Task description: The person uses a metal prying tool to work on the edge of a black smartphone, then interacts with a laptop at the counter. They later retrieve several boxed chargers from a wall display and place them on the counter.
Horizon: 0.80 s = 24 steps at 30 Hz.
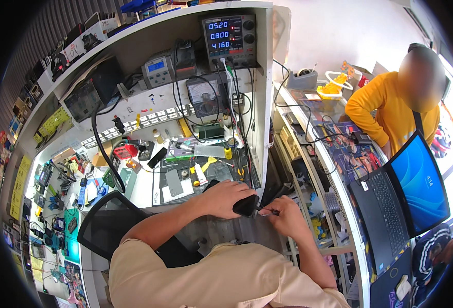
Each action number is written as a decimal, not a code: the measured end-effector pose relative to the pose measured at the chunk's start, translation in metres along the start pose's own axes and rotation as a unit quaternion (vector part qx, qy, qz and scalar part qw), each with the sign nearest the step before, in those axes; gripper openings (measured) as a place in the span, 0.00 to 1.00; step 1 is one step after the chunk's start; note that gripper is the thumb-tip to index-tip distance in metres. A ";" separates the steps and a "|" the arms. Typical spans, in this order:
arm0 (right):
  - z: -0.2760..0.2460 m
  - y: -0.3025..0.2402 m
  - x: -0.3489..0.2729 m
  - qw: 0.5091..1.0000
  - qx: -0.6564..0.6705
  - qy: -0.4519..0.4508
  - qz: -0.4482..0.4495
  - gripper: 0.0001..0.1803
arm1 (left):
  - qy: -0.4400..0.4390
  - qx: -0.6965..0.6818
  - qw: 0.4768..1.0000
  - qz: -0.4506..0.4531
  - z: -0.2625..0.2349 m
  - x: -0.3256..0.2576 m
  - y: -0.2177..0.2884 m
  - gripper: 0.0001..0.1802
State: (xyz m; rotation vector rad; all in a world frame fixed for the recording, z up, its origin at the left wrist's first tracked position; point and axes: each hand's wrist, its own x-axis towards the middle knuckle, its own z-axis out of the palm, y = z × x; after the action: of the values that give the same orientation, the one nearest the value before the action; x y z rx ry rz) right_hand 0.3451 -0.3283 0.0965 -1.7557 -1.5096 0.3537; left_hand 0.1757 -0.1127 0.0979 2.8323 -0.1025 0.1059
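Note:
Just beyond the near edge of the workbench, my left hand (228,199) is wrapped over a black phone (246,206), and its dark glossy end sticks out past my fingers. My right hand (290,219) is closed in a pinch beside that end, on something thin and dark whose kind I cannot make out. A grey phone-shaped panel (174,182) lies on the dark work mat, left of my left hand. Farther back on the bench rests another black phone (157,157).
A power supply (228,41) with lit digits and a multimeter (204,96) stand behind the bench. Cables hang down there. An open laptop (383,205) sits on the right-hand counter, with a person in a yellow top (398,105) beyond. A black chair (116,226) is at left.

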 end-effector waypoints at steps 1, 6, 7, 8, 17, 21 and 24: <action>0.001 0.002 0.001 1.000 -0.002 0.001 -0.006 0.07 | 0.000 0.000 1.000 0.000 -0.001 0.000 0.000 0.43; 0.003 -0.006 0.003 1.000 0.019 0.000 0.018 0.06 | -0.013 0.009 1.000 -0.001 -0.003 -0.003 -0.002 0.47; 0.004 -0.008 0.003 0.999 0.028 0.002 0.025 0.06 | -0.014 0.016 1.000 0.000 -0.005 -0.004 -0.003 0.47; 0.004 -0.009 0.003 0.999 0.038 0.003 0.033 0.06 | -0.014 0.023 1.000 0.001 -0.007 -0.005 -0.004 0.48; -0.014 -0.026 0.014 0.985 0.110 0.063 0.121 0.11 | 0.013 0.049 0.998 0.045 -0.023 -0.004 -0.002 0.51; -0.022 -0.010 0.027 0.962 0.181 0.002 0.202 0.22 | -0.011 0.040 0.998 0.047 -0.036 0.004 0.008 0.62; -0.029 -0.010 0.038 0.932 0.249 -0.105 0.243 0.25 | -0.013 0.036 0.998 0.059 -0.046 0.010 0.016 0.65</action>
State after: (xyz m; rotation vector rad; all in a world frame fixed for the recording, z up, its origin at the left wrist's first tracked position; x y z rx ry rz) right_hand 0.3666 -0.3041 0.1329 -1.6800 -0.9741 1.1046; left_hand 0.1811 -0.1150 0.1474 2.8982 -0.2763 0.0993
